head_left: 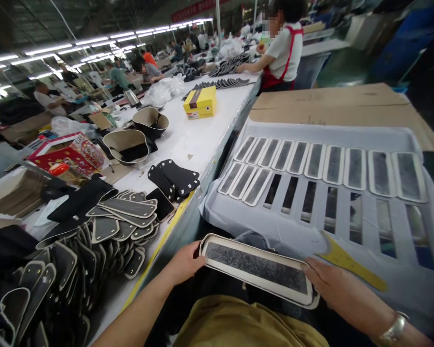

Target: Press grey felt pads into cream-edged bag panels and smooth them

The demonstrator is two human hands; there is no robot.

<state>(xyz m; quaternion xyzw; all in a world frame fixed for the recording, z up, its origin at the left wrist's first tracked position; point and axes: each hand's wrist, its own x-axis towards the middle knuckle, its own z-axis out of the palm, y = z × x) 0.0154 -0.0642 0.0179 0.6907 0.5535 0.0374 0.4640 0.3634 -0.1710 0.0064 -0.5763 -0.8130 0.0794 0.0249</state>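
Observation:
A long panel (255,270) with rounded corners, a cream border and a mottled dark grey middle lies across both hands above my lap. My left hand (186,262) grips its left end, thumb on the edge. At the opposite end, my right hand (334,284) holds it with the thumb near the top corner; the fingers underneath are hidden. Dark material shows below the panel. Just beyond it, a grey cloth-covered frame (292,221) with slots carries rows of similar smaller cream-edged pieces (314,160). A yellow strip (354,262) rests on the cloth near my right hand.
Left of me runs a white worktable (202,140) with a heap of dark cream-edged pieces (126,217), black pieces (177,178), open bag bodies (126,147) and a yellow box (200,102). Cardboard (332,108) lies behind the frame. A co-worker (285,53) is at the table's far side.

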